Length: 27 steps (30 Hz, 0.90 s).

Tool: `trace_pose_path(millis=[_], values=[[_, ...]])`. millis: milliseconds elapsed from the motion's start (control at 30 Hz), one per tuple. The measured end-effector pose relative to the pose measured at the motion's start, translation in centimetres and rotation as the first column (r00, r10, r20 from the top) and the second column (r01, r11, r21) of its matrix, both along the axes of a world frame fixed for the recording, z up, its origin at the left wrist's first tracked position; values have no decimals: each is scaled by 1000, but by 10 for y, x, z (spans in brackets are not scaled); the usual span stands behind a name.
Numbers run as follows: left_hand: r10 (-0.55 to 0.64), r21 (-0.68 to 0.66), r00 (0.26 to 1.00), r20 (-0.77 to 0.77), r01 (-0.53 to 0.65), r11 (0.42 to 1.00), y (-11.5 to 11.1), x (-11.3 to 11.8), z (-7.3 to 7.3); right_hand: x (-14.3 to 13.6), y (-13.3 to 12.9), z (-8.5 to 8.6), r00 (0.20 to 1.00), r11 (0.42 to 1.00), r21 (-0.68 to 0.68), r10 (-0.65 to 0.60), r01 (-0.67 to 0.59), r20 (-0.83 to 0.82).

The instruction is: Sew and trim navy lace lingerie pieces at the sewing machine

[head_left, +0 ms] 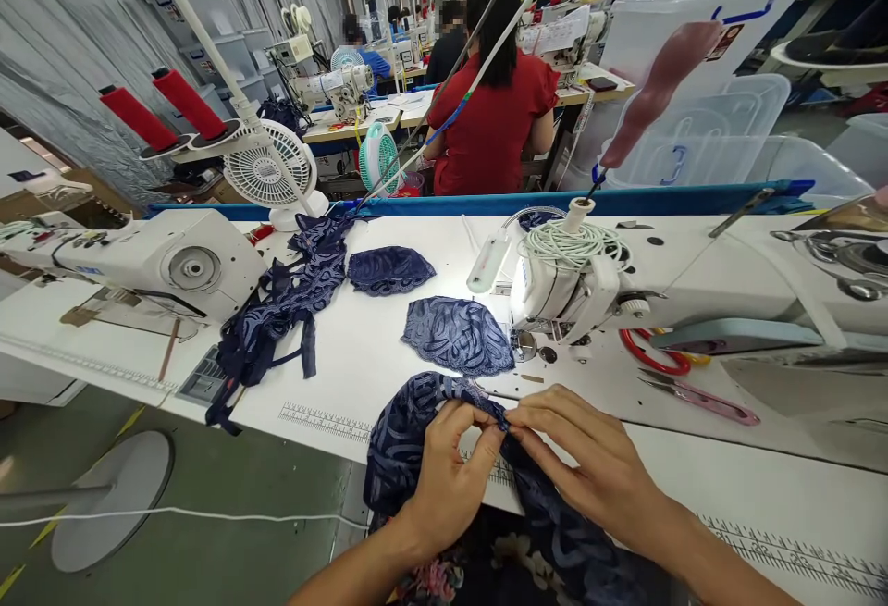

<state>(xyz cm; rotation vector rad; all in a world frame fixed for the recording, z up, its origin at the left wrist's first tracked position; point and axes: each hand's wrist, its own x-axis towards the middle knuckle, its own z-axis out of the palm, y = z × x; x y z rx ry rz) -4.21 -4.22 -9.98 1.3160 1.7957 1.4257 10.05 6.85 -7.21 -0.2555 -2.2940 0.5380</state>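
A length of navy lace fabric (pixel 399 435) drapes over the table's front edge towards my lap. My left hand (pixel 454 458) pinches its edge between thumb and fingers. Close beside it, the fingertips of my right hand (pixel 586 453) grip the same edge, so the two hands almost touch. Just beyond them a navy lace piece (pixel 458 336) lies flat, its right end by the needle area of the sewing machine (pixel 565 287). Farther back is a second lace piece (pixel 390 270). What lies under my fingertips is hidden.
A heap of navy lace garments (pixel 284 305) lies at left, near another sewing machine (pixel 194 264). Pink thread snips (pixel 700 395) and red-handled scissors (pixel 652 352) rest under the machine arm at right. A white fan (pixel 270 162) stands behind. A person in red (pixel 486 116) sits ahead.
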Motion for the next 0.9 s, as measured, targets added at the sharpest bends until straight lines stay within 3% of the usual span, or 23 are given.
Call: trace_pose_path(millis=[133,467,633,700,767,833,900], values=[[-39,-20,997,-60,38,999,1,-4,5,0,1,0,998,998,69,1,-6,63],[-119,-76,992,-45,116,990,3,-6,13,1,3,-1,987,995,-93,37,-22,154],[-114,-92,991,-70,107,990,4,-5,13,1,3,0,991,1000,0,26,-26,128],[-109,-75,983,-146,98,992,2,-3,11,1,3,-3,993,997,69,10,-18,118],[-31,5,952,-305,34,999,0,-1,10,1,4,-8,994,992,125,-5,-10,114],[88,138,853,-515,-19,990,-1,-1,12,1,5,-14,995,983,186,-21,2,102],[117,219,733,-670,44,975,0,-4,16,2,7,-18,996,966,256,-40,20,75]])
